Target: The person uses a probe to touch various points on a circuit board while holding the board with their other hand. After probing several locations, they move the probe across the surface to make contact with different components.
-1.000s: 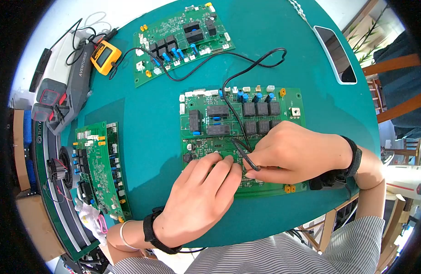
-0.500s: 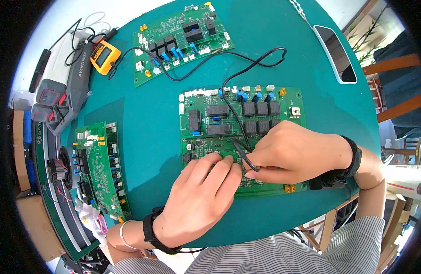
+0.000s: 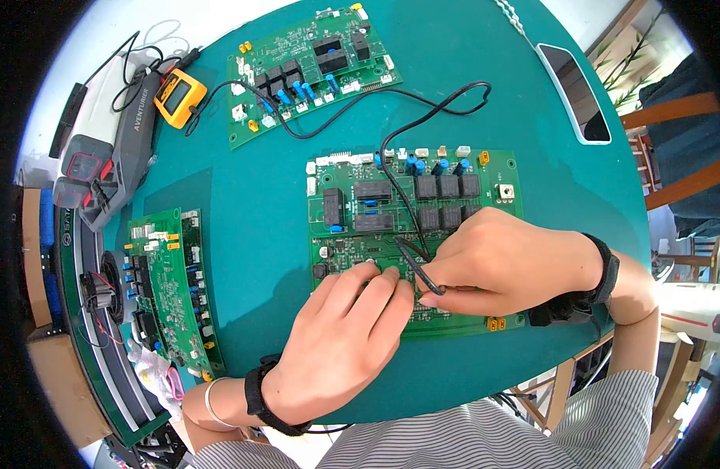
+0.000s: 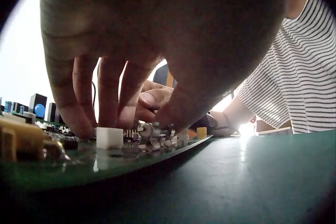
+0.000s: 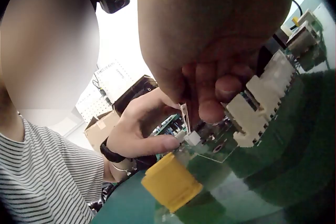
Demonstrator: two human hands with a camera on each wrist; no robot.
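Observation:
A green circuit board point(image 3: 493, 176) lies flat before me, with black relays and blue parts on its far half. My left hand point(image 3: 336, 336) reaches over its near edge, fingertips down on the board. In the left wrist view they stand just behind a white connector point(image 4: 109, 138), the thumb apart from them. My right hand point(image 3: 501, 262) pinches the end of a black cable point(image 3: 384, 156) low over the board, right beside the left fingertips. Its fingers hide the tip. The right wrist view shows a thin pale piece point(image 5: 185, 116) at those fingertips.
The cable runs back to a yellow handheld meter point(image 3: 180, 98) at the far left. A second circuit board point(image 3: 313, 74) lies behind, and more boards point(image 3: 168, 289) stand at the left. A white-edged phone point(image 3: 573, 94) lies at the far right. A grey AVENTURIER tool point(image 3: 133, 137) sits beside the meter.

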